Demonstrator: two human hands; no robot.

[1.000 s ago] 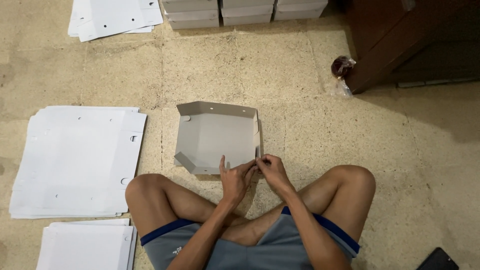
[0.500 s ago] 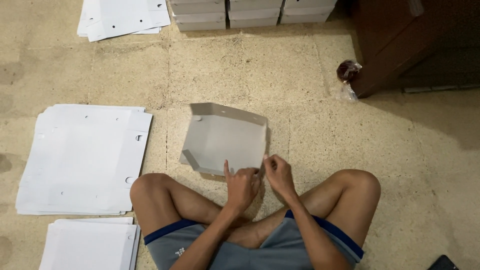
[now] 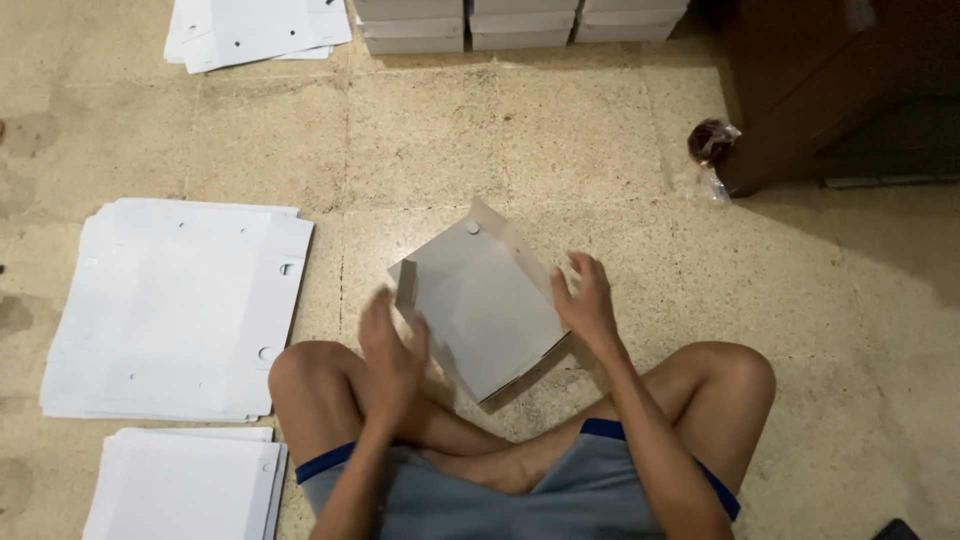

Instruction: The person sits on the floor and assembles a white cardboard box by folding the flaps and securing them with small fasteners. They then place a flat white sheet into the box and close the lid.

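Observation:
A half-folded grey-white cardboard box (image 3: 480,305) lies turned cornerwise on the floor in front of my crossed legs, its side flaps raised. My right hand (image 3: 585,300) grips the box's right edge with the fingers spread over the flap. My left hand (image 3: 392,350) is blurred by motion at the box's near left corner, fingers apart, touching or just beside the flap. It holds nothing that I can see.
A large stack of flat white cardboard sheets (image 3: 175,310) lies to my left, with a smaller stack (image 3: 185,485) below it. More sheets (image 3: 255,28) and folded white boxes (image 3: 520,22) sit at the top. A dark wooden cabinet (image 3: 830,90) and a small plastic bag (image 3: 710,150) are at the upper right.
The box has been turned from lying square to lying cornerwise and has shifted right. My hands moved apart, from its near edge to its two sides.

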